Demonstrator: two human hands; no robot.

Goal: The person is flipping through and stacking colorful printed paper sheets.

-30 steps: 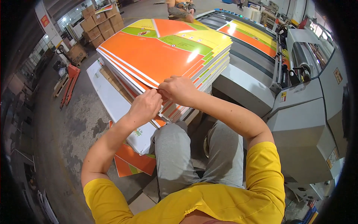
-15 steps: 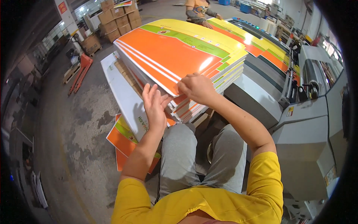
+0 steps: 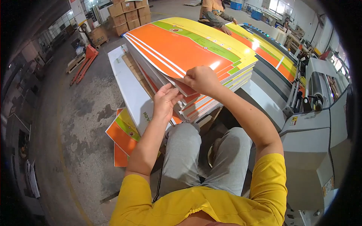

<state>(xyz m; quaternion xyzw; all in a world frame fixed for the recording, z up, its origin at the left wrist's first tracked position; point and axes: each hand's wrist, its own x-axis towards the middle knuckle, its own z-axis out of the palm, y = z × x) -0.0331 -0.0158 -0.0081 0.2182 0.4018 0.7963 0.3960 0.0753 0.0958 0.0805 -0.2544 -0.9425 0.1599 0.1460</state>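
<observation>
A tall stack of large printed sheets (image 3: 188, 41), glossy orange, green and yellow, stands in front of me. At its near corner my right hand (image 3: 203, 81) is closed, pinching the top printed sheet, whose corner is lifted and curled off the stack. Just left of that corner is my left hand (image 3: 165, 103), palm turned up and fingers loosely bent but apart, beside the stack's side edge. It holds nothing that I can see; whether its fingertips touch the sheets below is unclear.
Right of the stack runs a large grey machine (image 3: 305, 139) with printed sheets on its bed. A co-worker (image 3: 215, 15) stands across from me. Left are a white board (image 3: 130, 90), loose printed sheets (image 3: 122, 128) low down, a red pallet jack (image 3: 86, 62) and cartons (image 3: 128, 17).
The right hand has raised the sheet's corner, curling it upward. My left hand has moved slightly right and its fingers have bent inward. The view has shifted a little.
</observation>
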